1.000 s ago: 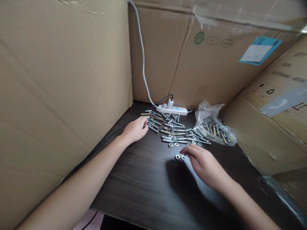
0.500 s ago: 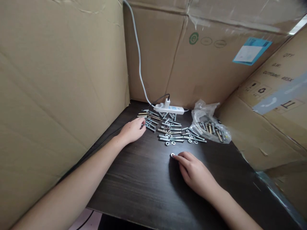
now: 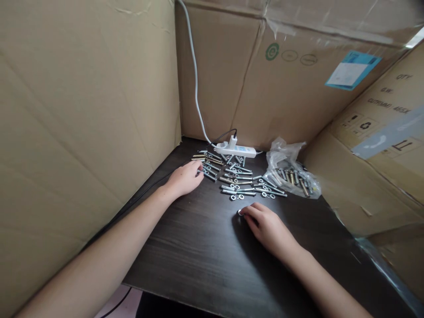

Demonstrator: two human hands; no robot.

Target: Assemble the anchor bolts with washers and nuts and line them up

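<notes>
Between the thumb and fingertips of my right hand (image 3: 266, 227) is a small silver ring, which looks like a washer (image 3: 240, 212), held just over the dark tabletop. My left hand (image 3: 184, 179) rests at the left end of the hardware, its fingers curled down beside the bolts (image 3: 210, 170). Whatever those fingertips hold, if anything, is hidden. Further right, several bolts (image 3: 243, 183) lie in rows. Nuts and washers (image 3: 236, 197) sit in small groups among them and in front of them.
Behind the bolts lies a white power strip (image 3: 236, 150) with a plug and cables. A clear plastic bag (image 3: 285, 152) with more bolts stands at the right. Cardboard boxes (image 3: 215, 79) wall in the dark table (image 3: 185, 251) at the left, back and right.
The ring in my right hand has tilted, and the fingers now cover more of it. My left hand stays by the bolts. The whole view has shifted slightly.
</notes>
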